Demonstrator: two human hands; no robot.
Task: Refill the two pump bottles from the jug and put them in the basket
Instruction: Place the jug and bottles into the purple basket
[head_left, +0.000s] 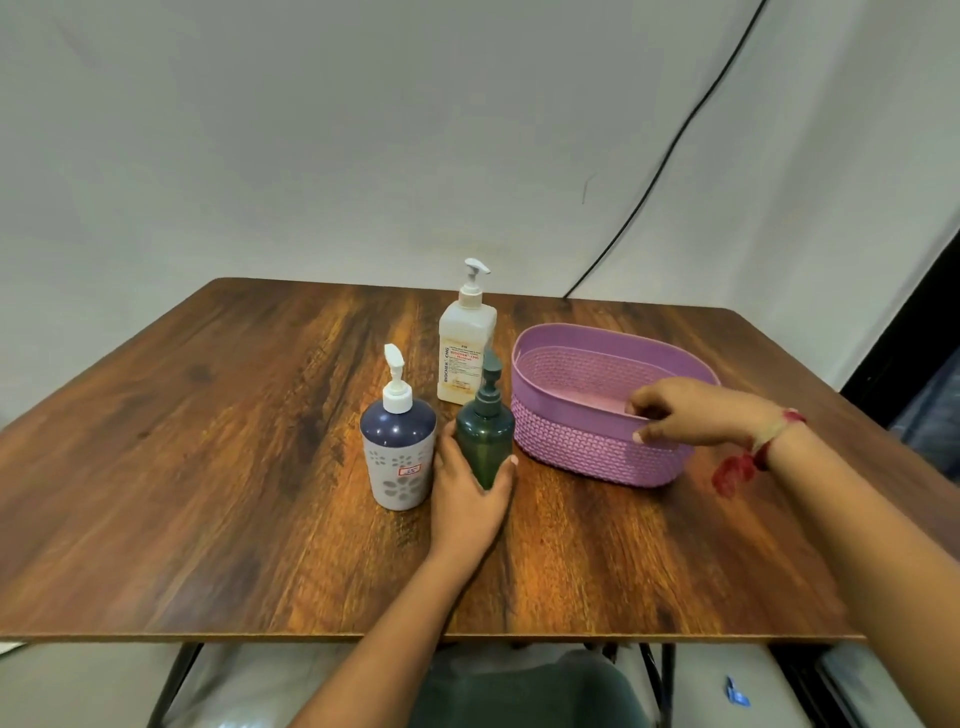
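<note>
Left hand (467, 499) gripped the green pump bottle (484, 431) low down, fingers curled round it, upright on wooden table (208, 467). Right hand (691, 413) pinched near rim of purple basket (587, 447), just right of that bottle. Blue floral pump bottle (398, 457) just left, labelled translucent pump bottle (465, 358) behind, both upright.

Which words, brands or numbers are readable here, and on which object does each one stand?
"BIOCHEK CHG": vertical, on the label of the pale pump bottle at the back.
Smaller print on that label: too small to read.
The red-framed sticker on the blue-and-white pump bottle: blurred, unreadable.
The green pump bottle and purple basket: no text visible.
</note>
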